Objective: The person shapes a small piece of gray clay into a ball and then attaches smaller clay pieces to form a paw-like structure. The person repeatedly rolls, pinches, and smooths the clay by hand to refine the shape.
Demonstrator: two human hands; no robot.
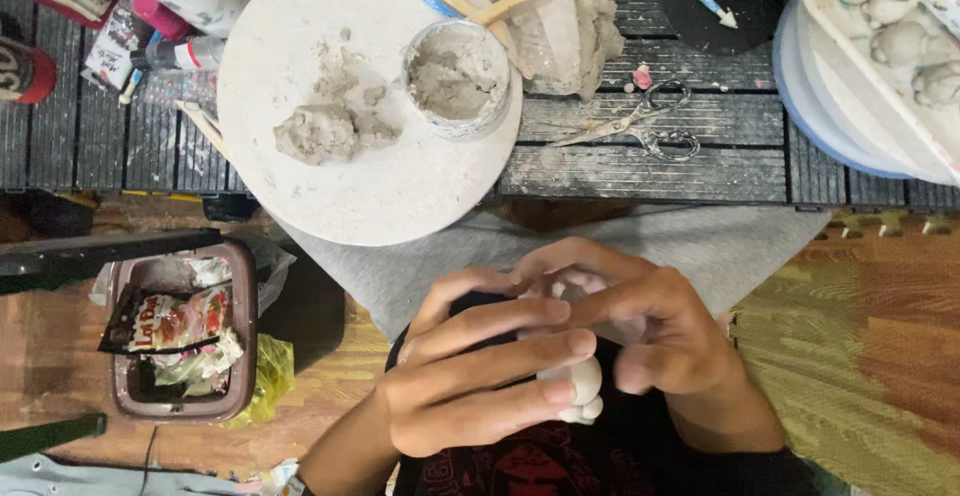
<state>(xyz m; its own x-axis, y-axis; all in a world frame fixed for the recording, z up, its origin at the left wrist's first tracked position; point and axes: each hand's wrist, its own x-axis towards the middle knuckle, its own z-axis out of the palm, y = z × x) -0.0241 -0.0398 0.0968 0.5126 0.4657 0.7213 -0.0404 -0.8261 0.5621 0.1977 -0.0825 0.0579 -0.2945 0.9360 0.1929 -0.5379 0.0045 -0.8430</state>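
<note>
Beyond our hands, we see a dark slatted table (640, 171) carrying a round white board (390, 191) with a lump of grey clay (320, 134), a cup of grey paste (458, 78) and scissors (640, 128). A brown bin (245, 316) of wrappers sits on the floor to the left. Over our lap, the left hand (480, 371) and right hand (640, 331) wrap around a small white clay figure (583, 381). It is mostly hidden, so we cannot tell which way it points.
</note>
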